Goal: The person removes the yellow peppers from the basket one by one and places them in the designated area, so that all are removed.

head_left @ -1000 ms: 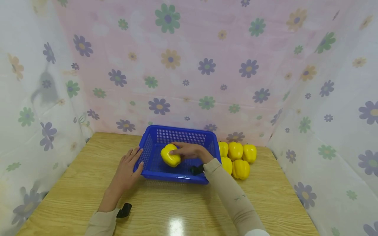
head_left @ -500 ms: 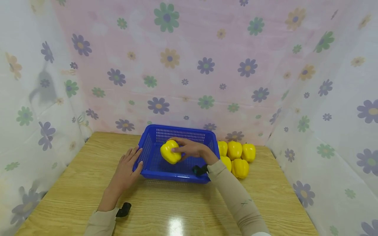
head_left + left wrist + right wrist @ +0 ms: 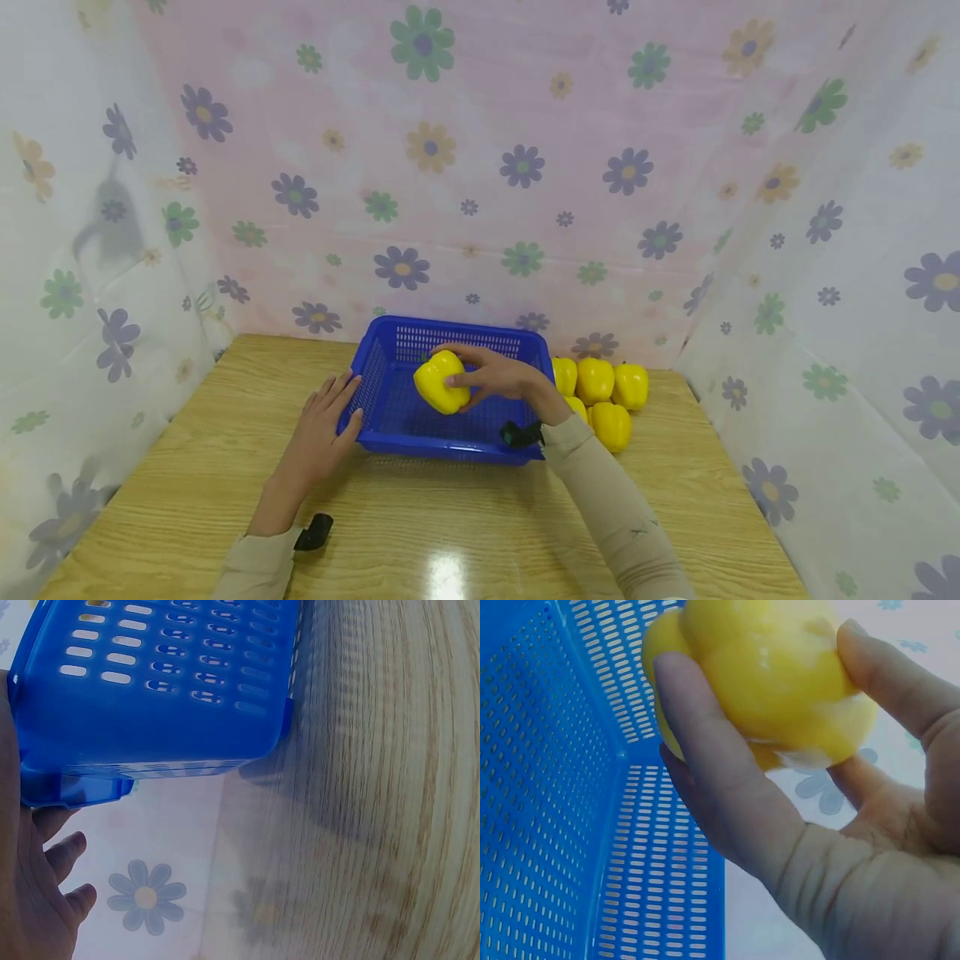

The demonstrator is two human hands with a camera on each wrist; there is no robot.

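Observation:
A yellow bell pepper (image 3: 439,383) is held over the blue plastic basket (image 3: 450,451), with no other pepper visible inside. My right hand (image 3: 501,374) grips it from the right side, thumb on the near face and fingers round the far side. In the right wrist view the glossy lobed pepper (image 3: 772,667) sits between thumb and fingers, above the basket's slotted wall (image 3: 540,765). My left hand (image 3: 321,432) rests on the basket's left rim with fingers extended. The left wrist view has the left fingers (image 3: 66,855) loosely spread beside the rim corner.
Several more yellow bell peppers (image 3: 611,427) sit in two rows on the wooden table (image 3: 420,533), right beside the basket's right wall. A flower-patterned curtain (image 3: 480,167) stands behind the table and on both sides.
My right hand has lifted the pepper a little from the basket's middle and shifted it slightly to the right. The left hand stays on the rim.

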